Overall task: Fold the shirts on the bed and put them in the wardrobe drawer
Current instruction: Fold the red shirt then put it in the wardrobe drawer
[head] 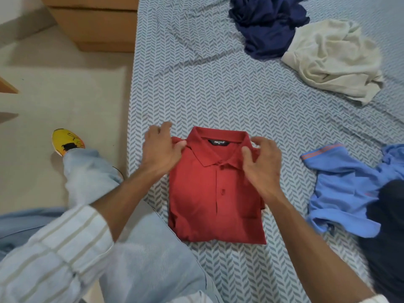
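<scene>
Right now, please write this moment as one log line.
red shirt: folded, on bed | left hand, right hand: pinching collar sides | three shirts unfolded

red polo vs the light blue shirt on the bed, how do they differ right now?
The red polo shirt lies folded into a neat rectangle, collar up; the light blue shirt with orange-striped trim lies crumpled and unfolded. The left hand and right hand pinch the red polo shirt at its shoulders; no hand touches the blue one. Both rest on the patterned bedsheet.
</scene>
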The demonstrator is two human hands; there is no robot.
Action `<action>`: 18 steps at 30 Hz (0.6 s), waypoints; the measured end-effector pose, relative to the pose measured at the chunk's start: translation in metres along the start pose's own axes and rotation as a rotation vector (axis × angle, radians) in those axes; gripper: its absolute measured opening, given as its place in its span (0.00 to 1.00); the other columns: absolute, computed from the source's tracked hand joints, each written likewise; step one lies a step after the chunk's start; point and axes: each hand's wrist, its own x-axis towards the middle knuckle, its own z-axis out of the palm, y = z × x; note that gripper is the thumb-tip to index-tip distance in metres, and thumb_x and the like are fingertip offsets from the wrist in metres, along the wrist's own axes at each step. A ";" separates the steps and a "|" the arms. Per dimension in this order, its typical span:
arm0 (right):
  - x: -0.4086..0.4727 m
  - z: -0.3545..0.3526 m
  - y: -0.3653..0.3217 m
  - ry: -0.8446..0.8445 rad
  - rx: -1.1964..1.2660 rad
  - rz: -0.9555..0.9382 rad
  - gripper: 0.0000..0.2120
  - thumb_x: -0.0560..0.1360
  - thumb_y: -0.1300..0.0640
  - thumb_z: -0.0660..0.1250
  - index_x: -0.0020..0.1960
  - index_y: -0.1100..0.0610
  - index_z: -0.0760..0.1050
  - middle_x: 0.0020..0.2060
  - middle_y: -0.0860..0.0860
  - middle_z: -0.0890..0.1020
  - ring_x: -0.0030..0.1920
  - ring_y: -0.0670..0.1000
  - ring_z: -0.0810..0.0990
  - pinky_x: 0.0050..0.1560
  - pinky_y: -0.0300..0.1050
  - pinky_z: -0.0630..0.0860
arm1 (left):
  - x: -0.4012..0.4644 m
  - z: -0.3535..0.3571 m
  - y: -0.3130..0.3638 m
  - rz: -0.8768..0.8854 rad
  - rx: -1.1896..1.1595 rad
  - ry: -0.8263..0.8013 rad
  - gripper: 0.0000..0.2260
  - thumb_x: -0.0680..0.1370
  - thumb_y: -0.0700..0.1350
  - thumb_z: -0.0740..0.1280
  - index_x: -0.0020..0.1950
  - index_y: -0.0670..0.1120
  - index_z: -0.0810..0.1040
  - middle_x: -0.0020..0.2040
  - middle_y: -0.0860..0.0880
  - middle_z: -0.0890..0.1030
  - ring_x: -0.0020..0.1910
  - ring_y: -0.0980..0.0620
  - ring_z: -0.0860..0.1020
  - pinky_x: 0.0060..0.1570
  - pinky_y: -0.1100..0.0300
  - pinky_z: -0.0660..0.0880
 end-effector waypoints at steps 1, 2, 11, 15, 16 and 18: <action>0.000 -0.005 0.014 0.006 -0.016 0.112 0.19 0.75 0.50 0.68 0.61 0.59 0.77 0.54 0.56 0.81 0.58 0.57 0.77 0.63 0.51 0.70 | -0.005 -0.002 -0.005 -0.092 -0.051 -0.017 0.30 0.77 0.55 0.70 0.74 0.43 0.66 0.68 0.39 0.73 0.67 0.41 0.72 0.67 0.47 0.70; 0.000 -0.011 0.025 -0.037 -0.003 0.259 0.19 0.74 0.49 0.69 0.60 0.60 0.76 0.52 0.57 0.82 0.56 0.58 0.79 0.62 0.52 0.72 | -0.008 -0.004 -0.007 -0.196 -0.123 -0.046 0.30 0.77 0.55 0.70 0.74 0.43 0.67 0.68 0.41 0.74 0.67 0.42 0.74 0.67 0.48 0.71; 0.026 -0.018 0.035 -0.277 0.506 0.710 0.08 0.75 0.59 0.70 0.38 0.55 0.76 0.30 0.55 0.76 0.25 0.49 0.70 0.25 0.39 0.65 | -0.010 -0.008 0.007 -0.540 -0.588 -0.198 0.09 0.74 0.45 0.75 0.43 0.42 0.79 0.41 0.47 0.82 0.37 0.50 0.79 0.34 0.59 0.74; 0.041 -0.017 0.039 -0.306 0.615 0.616 0.07 0.75 0.65 0.69 0.45 0.55 0.82 0.41 0.55 0.85 0.37 0.51 0.80 0.36 0.44 0.74 | -0.007 -0.001 -0.002 -0.520 -0.671 -0.119 0.03 0.77 0.43 0.72 0.49 0.46 0.80 0.49 0.44 0.85 0.46 0.47 0.83 0.47 0.51 0.83; 0.043 -0.016 0.044 -0.303 0.588 0.593 0.05 0.75 0.64 0.69 0.46 0.56 0.82 0.41 0.55 0.85 0.39 0.52 0.80 0.37 0.45 0.75 | -0.006 0.000 -0.004 -0.514 -0.673 -0.109 0.05 0.77 0.44 0.72 0.51 0.46 0.79 0.51 0.44 0.84 0.46 0.47 0.83 0.48 0.51 0.82; 0.042 -0.016 0.050 -0.250 0.541 0.565 0.06 0.74 0.58 0.73 0.51 0.57 0.81 0.41 0.54 0.83 0.40 0.52 0.81 0.40 0.49 0.78 | -0.012 0.000 -0.004 -0.456 -0.543 -0.051 0.13 0.76 0.49 0.73 0.57 0.47 0.76 0.54 0.48 0.80 0.49 0.49 0.80 0.52 0.52 0.79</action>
